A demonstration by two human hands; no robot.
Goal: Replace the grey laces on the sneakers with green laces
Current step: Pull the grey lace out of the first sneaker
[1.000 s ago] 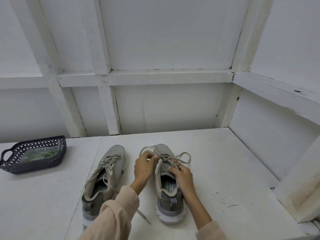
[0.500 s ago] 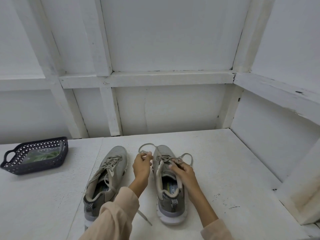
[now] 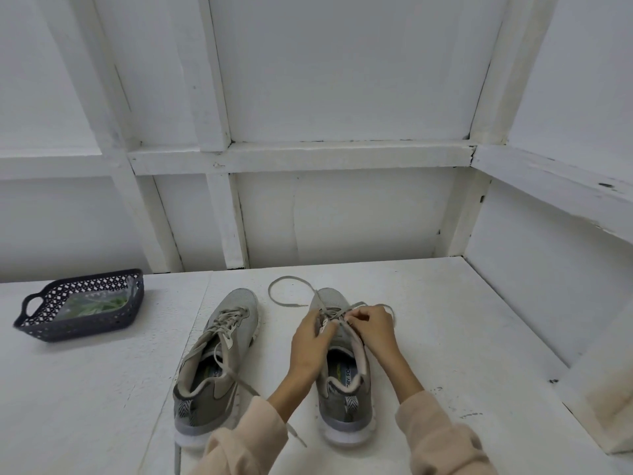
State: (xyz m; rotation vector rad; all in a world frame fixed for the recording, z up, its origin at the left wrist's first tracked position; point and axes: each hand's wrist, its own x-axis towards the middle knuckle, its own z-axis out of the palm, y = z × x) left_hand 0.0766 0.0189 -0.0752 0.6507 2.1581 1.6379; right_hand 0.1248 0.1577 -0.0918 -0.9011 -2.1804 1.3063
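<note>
left sneaker (image 3: 236, 303) and right sneaker (image 3: 337, 404) sit side by side, toes away; both grey; left one laced but untied, ends trailing past the heel; right one's grey lace (image 3: 289, 305) half loose, looping by the toe; green laces (image 3: 97, 305) bagged in the basket (image 3: 82, 329) far left

On my feed the left sneaker (image 3: 219, 354) at seven o'clock and the right sneaker (image 3: 337, 402) at six show matt grey knit mesh uppers over smooth white foam soles. Their grey laces (image 3: 289, 305) look like flat woven cloth. The table (image 3: 445, 337) is rough, matt, white-painted board, scuffed. At nine o'clock the basket (image 3: 85, 325) reads as dark perforated plastic, holding a glossy clear bag (image 3: 77, 308). The sleeves (image 3: 239, 443) are soft peach cloth. At twelve, the wall frame (image 3: 298, 156) is chipped white-painted wood.
</note>
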